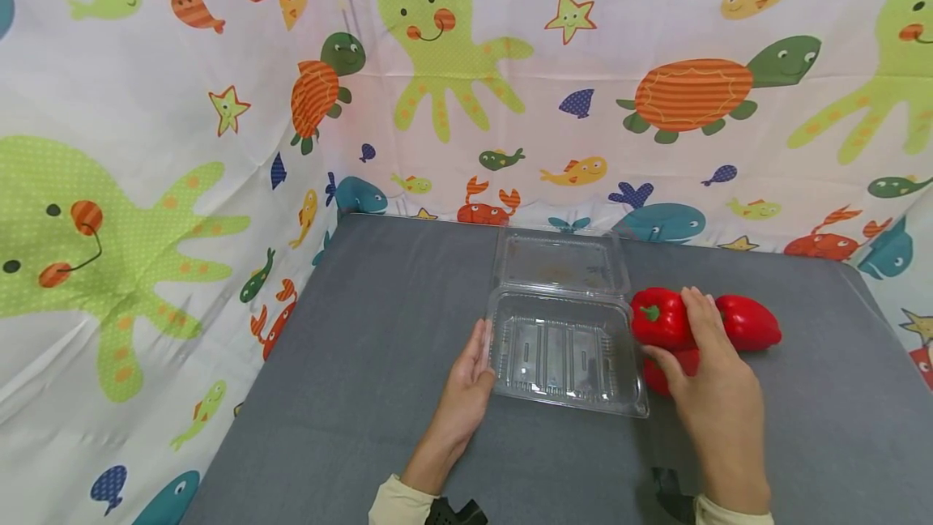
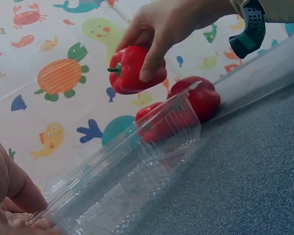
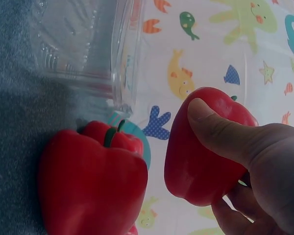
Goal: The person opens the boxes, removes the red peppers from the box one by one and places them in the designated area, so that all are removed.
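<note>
Nearest the head cam, both forearms in pale cream sleeves come in from 6 o'clock over a grey fabric-covered table [image 1: 364, 363]. Left hand [image 1: 466, 395] lies at 9 o'clock of a clear hinged plastic clamshell box [image 1: 561, 351]; fingers fairly straight, tips resting against the box's left rim, no wrap round it; left wrist cam shows fingertips [image 2: 19, 218] touching the rim edge. Box is open, lid [image 1: 560, 262] folded back toward 12 o'clock, tray w/ nothing inside. Right hand [image 1: 710, 383] sits at 3 o'clock of the box, fingers & thumb curled round a glossy red bell pepper with green stem [image 1: 659, 318], gripping it; left wrist cam shows that pepper [image 2: 132, 68] lifted off the table, thumb [image 3: 220, 132] pressed on its side in the right wrist cam. Just beyond, toward 3 o'clock, a second red bell pepper [image 1: 747, 322] lies on the table; a third red pepper [image 1: 674, 367] is partly hidden under the hand, close beside the box. Farthest, from 9 to 3 o'clock, a white sea-animal print curtain [image 1: 219, 144] w/ octopuses, turtles, fish backs the table.
</note>
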The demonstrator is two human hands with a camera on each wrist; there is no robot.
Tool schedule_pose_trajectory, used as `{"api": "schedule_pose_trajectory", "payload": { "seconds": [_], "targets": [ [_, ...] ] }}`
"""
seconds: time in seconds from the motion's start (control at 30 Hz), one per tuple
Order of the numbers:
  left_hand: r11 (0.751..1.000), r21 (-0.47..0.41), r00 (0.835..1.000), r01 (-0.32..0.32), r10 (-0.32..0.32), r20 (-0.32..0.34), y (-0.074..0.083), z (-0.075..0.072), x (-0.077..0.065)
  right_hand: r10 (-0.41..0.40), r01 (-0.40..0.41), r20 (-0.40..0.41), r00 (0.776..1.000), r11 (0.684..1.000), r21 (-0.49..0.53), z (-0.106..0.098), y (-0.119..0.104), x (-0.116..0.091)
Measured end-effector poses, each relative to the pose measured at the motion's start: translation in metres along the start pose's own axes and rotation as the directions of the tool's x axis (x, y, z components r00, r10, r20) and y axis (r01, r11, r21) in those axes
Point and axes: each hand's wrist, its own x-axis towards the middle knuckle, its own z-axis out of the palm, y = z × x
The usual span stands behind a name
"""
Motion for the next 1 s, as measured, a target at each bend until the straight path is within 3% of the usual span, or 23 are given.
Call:
{"api": "schedule_pose_trajectory", "payload": {
  "seconds": [0.6,1.0],
  "targets": [
    [1.000,0.005,1.000,0.002,-0.002,0.001,0.001,0.000,0.001,0.106,-0.106,0.007,0.994,0.994,-0.011,-0.017,0.022,0.001],
    [1.000,-0.005,1.000,0.001,-0.002,-0.009,0.000,0.000,0.000,0.231,-0.230,0.019,0.973,0.972,-0.056,-0.022,0.042,0.003]
  ]
}}
